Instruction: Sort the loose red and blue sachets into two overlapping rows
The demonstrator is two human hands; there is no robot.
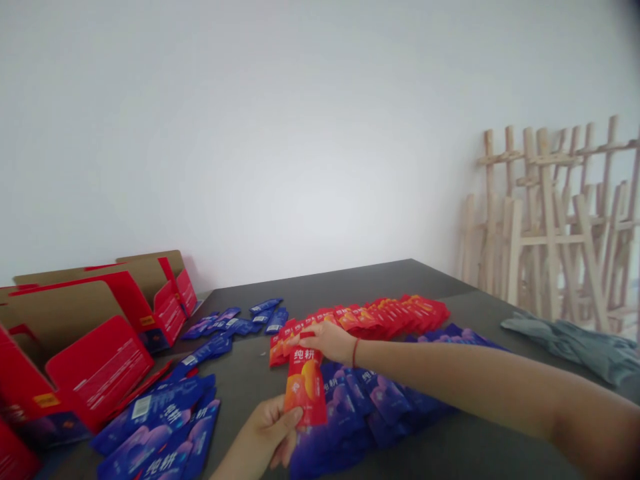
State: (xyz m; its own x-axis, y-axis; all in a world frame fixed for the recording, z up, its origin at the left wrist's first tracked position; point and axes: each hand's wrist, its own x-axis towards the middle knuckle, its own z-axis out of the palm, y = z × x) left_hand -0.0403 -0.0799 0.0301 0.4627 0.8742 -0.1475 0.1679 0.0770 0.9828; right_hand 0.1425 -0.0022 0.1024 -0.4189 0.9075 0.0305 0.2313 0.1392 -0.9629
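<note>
My left hand [274, 428] pinches the lower end of a red packet [306, 387] printed with orange fruit, thumb on its front. Across the top of that packet lies my right hand [330, 341], a red cord at its wrist. Its fingers are closed on a red packet at the near left end of an overlapping row of red packets [385, 319]; the exact fingertip contact is partly hidden. Under and beside the held packet spread several overlapping blue packets [345, 403], continuing beneath my right forearm.
Open red cardboard boxes [105, 373] stand along the left of the dark table [320, 283]. Loose blue packets [245, 323] lie behind, and more blue packets [160, 427] at front left. A grey cloth [575, 343] rests at right. Wooden easels [545, 227] lean near the white wall.
</note>
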